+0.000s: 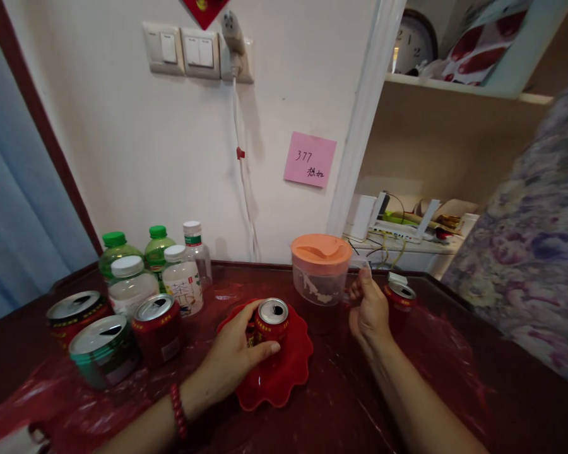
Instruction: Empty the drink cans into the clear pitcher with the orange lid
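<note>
My left hand (231, 347), a red bead bracelet on its wrist, is closed around a red drink can (271, 325). The can is upright with its top opened, over a red scalloped plate (296, 359). On the right, my right hand (373, 306) grips the handle of a clear plastic pitcher (320, 284), thumb on top of the handle. An orange lid (320, 250) covers the pitcher, which looks upright at the back of the table. Whitish marks show on its clear wall. Just right of that hand stands another red can (400, 299).
At the left stand several opened cans, including a green can (105, 350) and a red can (157, 328), with white-capped bottles (183, 280) and green-capped bottles (158, 252) behind. Thin red plastic film (435, 359) covers parts of the dark table. A white router (397, 230) sits on the shelf.
</note>
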A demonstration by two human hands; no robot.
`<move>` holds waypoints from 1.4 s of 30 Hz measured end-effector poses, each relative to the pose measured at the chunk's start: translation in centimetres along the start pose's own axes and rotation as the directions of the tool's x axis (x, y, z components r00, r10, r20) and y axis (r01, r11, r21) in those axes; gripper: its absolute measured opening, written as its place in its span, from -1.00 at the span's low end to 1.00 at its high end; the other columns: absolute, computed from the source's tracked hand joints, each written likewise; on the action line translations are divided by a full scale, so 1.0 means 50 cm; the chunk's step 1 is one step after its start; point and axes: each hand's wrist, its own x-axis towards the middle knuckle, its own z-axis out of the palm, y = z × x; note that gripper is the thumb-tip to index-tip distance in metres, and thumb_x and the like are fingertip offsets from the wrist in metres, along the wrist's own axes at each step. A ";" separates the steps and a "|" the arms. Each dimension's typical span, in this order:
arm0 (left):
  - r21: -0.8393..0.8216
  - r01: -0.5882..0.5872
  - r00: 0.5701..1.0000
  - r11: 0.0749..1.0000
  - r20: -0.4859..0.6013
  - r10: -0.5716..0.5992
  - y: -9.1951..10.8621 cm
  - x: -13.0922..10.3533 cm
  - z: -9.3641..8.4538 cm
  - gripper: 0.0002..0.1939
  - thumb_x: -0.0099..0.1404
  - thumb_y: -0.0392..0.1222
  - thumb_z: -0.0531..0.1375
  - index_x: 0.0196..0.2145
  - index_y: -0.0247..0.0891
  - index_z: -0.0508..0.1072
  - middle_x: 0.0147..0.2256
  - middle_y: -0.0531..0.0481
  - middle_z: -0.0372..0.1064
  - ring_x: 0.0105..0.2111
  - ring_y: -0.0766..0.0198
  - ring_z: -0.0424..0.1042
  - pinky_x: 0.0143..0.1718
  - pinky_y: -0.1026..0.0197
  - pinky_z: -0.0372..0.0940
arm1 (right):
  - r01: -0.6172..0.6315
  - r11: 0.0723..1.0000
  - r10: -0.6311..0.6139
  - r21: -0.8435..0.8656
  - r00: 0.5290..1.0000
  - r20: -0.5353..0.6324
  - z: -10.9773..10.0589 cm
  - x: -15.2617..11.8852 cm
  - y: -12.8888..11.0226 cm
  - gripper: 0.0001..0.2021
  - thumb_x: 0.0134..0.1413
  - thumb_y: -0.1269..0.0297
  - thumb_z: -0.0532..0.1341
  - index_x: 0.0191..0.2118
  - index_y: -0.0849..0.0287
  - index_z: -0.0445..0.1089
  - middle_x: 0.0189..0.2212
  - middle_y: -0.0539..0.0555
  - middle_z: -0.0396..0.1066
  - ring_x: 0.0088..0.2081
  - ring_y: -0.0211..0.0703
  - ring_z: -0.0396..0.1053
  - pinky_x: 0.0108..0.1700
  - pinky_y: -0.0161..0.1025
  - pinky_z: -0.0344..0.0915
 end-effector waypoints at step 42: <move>0.264 -0.211 0.969 0.941 -0.070 0.237 0.039 -0.043 0.030 -0.14 0.01 0.01 0.43 0.26 0.03 0.28 0.17 -0.10 0.45 0.08 -0.21 0.50 0.00 -0.07 0.51 | 0.712 0.319 0.324 -0.625 0.538 0.778 0.111 -0.180 -0.297 -0.61 -0.14 -0.02 0.44 -0.25 0.07 0.42 -0.32 0.01 0.49 -0.36 -0.07 0.39 -0.37 -0.19 0.16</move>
